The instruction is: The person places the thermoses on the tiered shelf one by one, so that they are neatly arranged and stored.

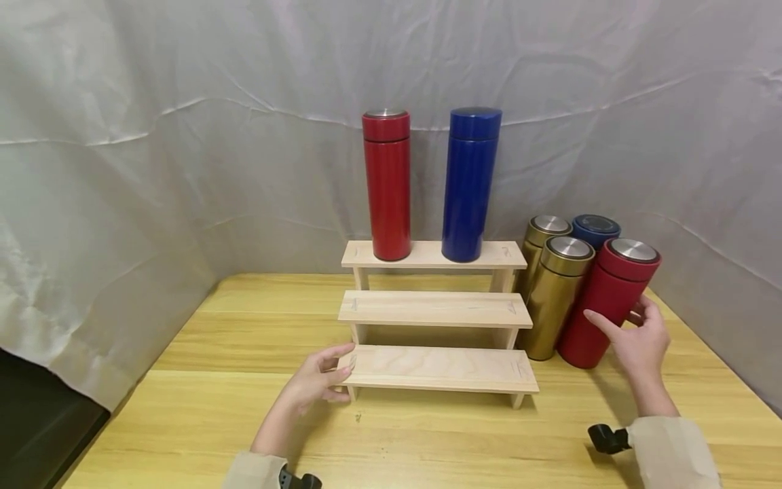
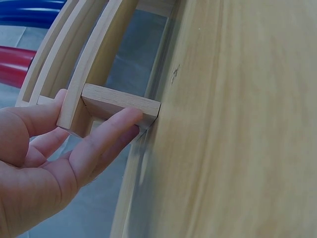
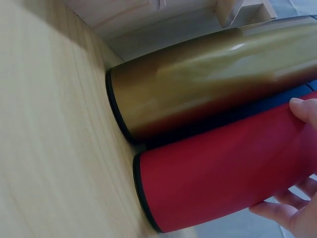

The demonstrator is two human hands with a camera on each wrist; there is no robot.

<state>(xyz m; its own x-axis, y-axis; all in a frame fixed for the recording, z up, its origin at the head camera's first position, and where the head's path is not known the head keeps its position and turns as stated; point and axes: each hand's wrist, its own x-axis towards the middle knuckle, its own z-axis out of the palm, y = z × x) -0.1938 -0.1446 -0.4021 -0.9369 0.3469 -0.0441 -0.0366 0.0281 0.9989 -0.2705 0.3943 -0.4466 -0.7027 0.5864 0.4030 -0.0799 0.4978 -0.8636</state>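
My left hand (image 1: 318, 377) pinches the left end of the lowest step of a three-tier wooden display stand (image 1: 440, 370). In the left wrist view the thumb lies on top of the board, with fingers against the leg below. On the right, my right hand (image 1: 641, 339) holds a matte red thermos (image 1: 611, 299), thumb on its front and fingers round its right side. This thermos stands upright on the table, beside a gold thermos (image 1: 557, 299). A glossy red thermos (image 1: 387, 187) and a glossy blue thermos (image 1: 472, 187) stand upright on the top step.
Behind the front gold thermos stand another gold thermos (image 1: 537, 241) and a dark blue thermos (image 1: 595, 229), both partly hidden. Grey cloth (image 1: 275, 170) hangs round the wooden table (image 1: 244, 326). At the lower left lies a black area (image 1: 43, 421) past the table's edge.
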